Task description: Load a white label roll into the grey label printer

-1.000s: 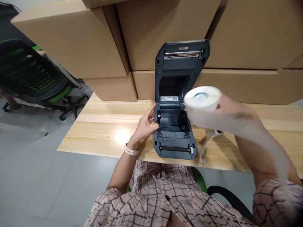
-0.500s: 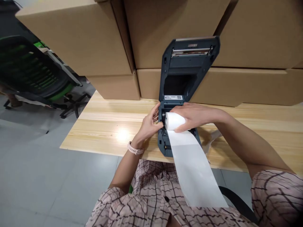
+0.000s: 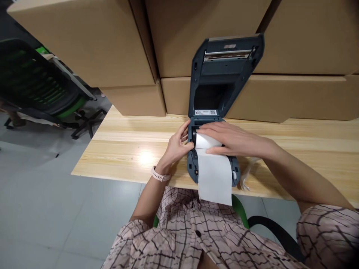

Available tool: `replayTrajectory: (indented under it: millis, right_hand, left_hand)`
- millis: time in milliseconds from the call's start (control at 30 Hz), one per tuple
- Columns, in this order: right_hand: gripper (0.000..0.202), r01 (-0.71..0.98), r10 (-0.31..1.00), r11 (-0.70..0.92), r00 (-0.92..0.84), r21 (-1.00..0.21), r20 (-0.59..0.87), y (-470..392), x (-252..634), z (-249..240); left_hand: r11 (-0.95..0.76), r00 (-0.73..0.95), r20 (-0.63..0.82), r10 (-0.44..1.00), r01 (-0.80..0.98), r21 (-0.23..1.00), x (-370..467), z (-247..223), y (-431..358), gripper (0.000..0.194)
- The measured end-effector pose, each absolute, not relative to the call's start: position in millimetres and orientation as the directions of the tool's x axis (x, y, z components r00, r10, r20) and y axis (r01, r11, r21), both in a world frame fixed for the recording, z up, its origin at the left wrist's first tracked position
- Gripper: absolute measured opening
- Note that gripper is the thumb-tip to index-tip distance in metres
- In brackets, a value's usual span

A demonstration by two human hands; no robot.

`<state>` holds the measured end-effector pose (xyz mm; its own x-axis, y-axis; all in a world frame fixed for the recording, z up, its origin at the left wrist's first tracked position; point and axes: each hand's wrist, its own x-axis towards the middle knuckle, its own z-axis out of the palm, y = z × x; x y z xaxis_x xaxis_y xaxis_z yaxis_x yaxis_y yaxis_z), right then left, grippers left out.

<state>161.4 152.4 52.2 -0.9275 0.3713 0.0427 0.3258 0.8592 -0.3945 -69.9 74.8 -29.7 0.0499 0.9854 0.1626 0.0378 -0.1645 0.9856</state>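
Observation:
A dark blue-grey label printer (image 3: 193,172) stands on the table with its lid (image 3: 193,86) raised. Inside its bay sits a white label roll (image 3: 206,141), and a strip of blank labels (image 3: 215,179) runs from it over the printer's front and past the table edge. My left hand (image 3: 178,145) grips the printer's left wall, thumb over the rim by the black roll holder and fingers along the outside. Across the roll lies my right hand (image 3: 230,139), fingers over its top and thumb on the paper in front; its grip covers the roll's right end.
Large cardboard boxes (image 3: 84,45) are stacked behind the printer along the wooden table (image 3: 112,149). A whitish cord or strip (image 3: 246,173) lies right of the printer. On the floor at left stands a black and green office chair (image 3: 42,78).
The roll has settled squarely into the printer bay, and its strip has swung left and now hangs shorter and straighter. My right hand's fingers have flattened over the roll. My left hand stays put.

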Motion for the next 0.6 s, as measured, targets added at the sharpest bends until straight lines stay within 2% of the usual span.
replayTrajectory:
  millis: [67, 233, 367, 600]
  right_hand:
    - [0.058, 0.286, 0.358, 0.864, -0.928, -0.414, 0.107, 129, 173, 52]
    - [0.045, 0.28, 0.361, 0.858, -0.925, -0.43, 0.118, 75, 197, 42]
    - [0.041, 0.296, 0.404, 0.85, -0.897, -0.437, 0.18, 56, 200, 34]
    - [0.046, 0.365, 0.457, 0.862, -0.86, -0.351, 0.226, 33, 190, 28]
  left_hand:
    - [-0.173, 0.044, 0.172, 0.984, 0.035, 0.984, -69, -30, 75, 0.09]
    - [-0.208, 0.047, 0.207, 0.977, 0.031, 0.978, -68, -31, 75, 0.087]
    - [-0.213, 0.053, 0.21, 0.976, 0.049, 0.976, -70, -32, 76, 0.085]
    - [-0.215, 0.057, 0.211, 0.976, 0.069, 0.974, -72, -31, 75, 0.081]
